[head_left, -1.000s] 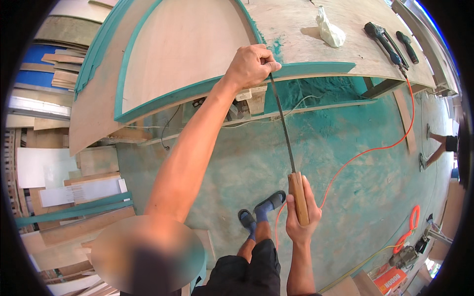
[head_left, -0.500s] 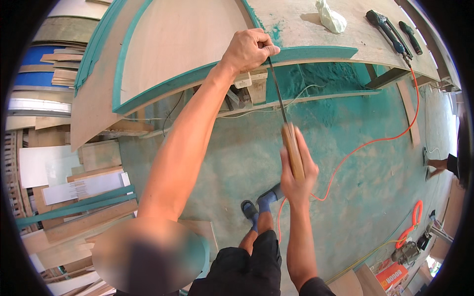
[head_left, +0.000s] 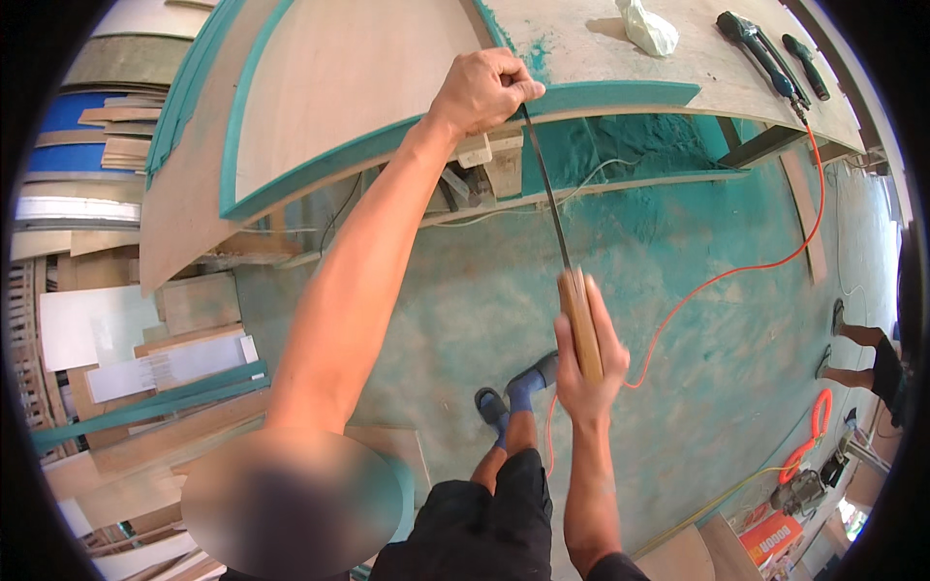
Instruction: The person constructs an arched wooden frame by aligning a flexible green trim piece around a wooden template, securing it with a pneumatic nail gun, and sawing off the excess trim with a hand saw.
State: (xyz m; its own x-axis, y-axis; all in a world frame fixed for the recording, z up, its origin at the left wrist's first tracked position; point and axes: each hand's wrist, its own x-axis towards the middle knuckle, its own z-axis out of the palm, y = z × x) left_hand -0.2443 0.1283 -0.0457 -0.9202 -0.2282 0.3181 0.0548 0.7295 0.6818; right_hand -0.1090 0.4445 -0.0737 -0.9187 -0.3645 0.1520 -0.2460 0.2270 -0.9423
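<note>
My right hand (head_left: 591,363) is closed round the wooden handle (head_left: 581,329) of what looks like a handsaw. Its long, thin dark blade (head_left: 547,179) shows edge-on and slants up to the front edge of the workbench. At the blade's far end my left hand (head_left: 484,92) is closed, thumb and fingers together on the teal strip (head_left: 615,95) at that edge. The fingers hide where the blade tip meets it. This strip runs along a curved, teal-edged frame lying on a pale wooden panel (head_left: 368,77).
On the bench lie a crumpled white bag (head_left: 647,27), a black tool (head_left: 756,58) with an orange hose (head_left: 736,279), and a smaller black tool (head_left: 806,68). Wood offcuts (head_left: 145,416) crowd the left. Another person's legs (head_left: 857,353) show at the right edge.
My right hand has drawn the saw handle back toward me, so more blade shows. My left hand has barely shifted. The other person's legs have moved at the right.
</note>
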